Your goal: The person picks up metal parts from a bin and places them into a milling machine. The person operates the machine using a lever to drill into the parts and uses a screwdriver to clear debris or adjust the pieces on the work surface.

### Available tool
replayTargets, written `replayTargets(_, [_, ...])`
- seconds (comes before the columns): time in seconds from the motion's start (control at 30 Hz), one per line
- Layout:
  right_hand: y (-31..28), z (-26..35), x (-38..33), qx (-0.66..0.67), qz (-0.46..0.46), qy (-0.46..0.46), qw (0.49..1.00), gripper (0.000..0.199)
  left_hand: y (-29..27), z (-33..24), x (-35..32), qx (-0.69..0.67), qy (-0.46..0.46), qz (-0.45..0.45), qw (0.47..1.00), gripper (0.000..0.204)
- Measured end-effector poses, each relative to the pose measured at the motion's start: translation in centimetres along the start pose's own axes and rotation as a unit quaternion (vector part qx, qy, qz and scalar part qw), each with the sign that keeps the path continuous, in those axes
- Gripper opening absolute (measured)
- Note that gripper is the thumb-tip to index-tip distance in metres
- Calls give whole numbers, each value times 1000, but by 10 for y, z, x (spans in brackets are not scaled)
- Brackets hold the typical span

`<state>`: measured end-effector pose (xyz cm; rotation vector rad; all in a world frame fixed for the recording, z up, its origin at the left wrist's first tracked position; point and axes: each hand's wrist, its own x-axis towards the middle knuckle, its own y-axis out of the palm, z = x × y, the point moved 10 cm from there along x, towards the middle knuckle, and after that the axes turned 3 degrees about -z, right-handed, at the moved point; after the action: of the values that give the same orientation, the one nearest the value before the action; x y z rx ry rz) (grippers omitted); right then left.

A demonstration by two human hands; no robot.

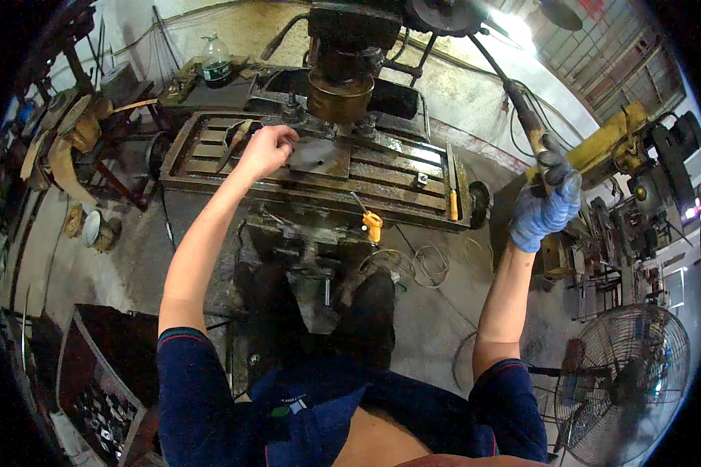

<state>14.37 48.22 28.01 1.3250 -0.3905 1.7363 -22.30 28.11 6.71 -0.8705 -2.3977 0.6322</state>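
Note:
I stand at a drill press whose slotted metal table (397, 183) lies in front of me. My left hand (266, 149), bare, grips the edge of a flat dark metal plate (319, 156) lying on the table under the brass-coloured drill head (339, 97). My right hand (549, 206), in a blue glove, is closed around the knob end of the long feed lever (522, 109) that slants up to the machine's head.
An orange-handled tool (373, 226) and a yellow-handled one (452, 204) rest at the table's front. A plastic bottle (216, 61) stands at the back left. A floor fan (627, 381) is at lower right, a yellow machine (615, 144) at right, cables on the floor.

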Motion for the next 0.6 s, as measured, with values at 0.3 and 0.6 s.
replayTargets(0.3, [-7,-11,-12,47,7,-1,999,33,-71,-50,-31,103,0,39,994,20])
replayTargets(0.6, [-7,-21,-27,14,10,-24,1000,40,-170,-66,-92,211,46,-18,976,28])
